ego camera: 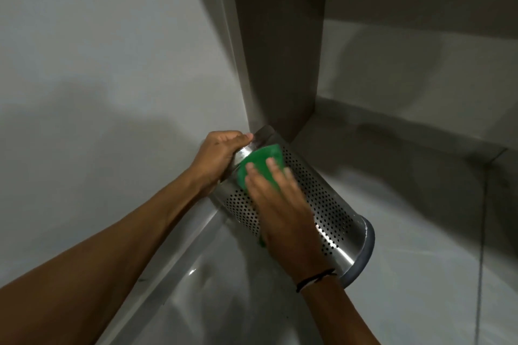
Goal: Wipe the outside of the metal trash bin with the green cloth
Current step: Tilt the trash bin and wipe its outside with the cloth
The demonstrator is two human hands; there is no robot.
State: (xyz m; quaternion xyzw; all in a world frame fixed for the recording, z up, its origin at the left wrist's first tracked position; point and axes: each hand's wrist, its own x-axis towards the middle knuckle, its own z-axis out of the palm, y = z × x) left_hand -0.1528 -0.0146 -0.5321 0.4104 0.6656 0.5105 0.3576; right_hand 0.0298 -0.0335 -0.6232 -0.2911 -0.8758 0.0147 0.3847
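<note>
Gripping the rim end of the metal trash bin [314, 199] with my left hand [215, 157], I keep it tilted at mid-frame over the floor [420, 274]. To its right, my right hand [280, 204] lies flat, pressing the green cloth [259, 164] on the perforated side. Wiping looks underway; the lower band and far side seem left.
</note>
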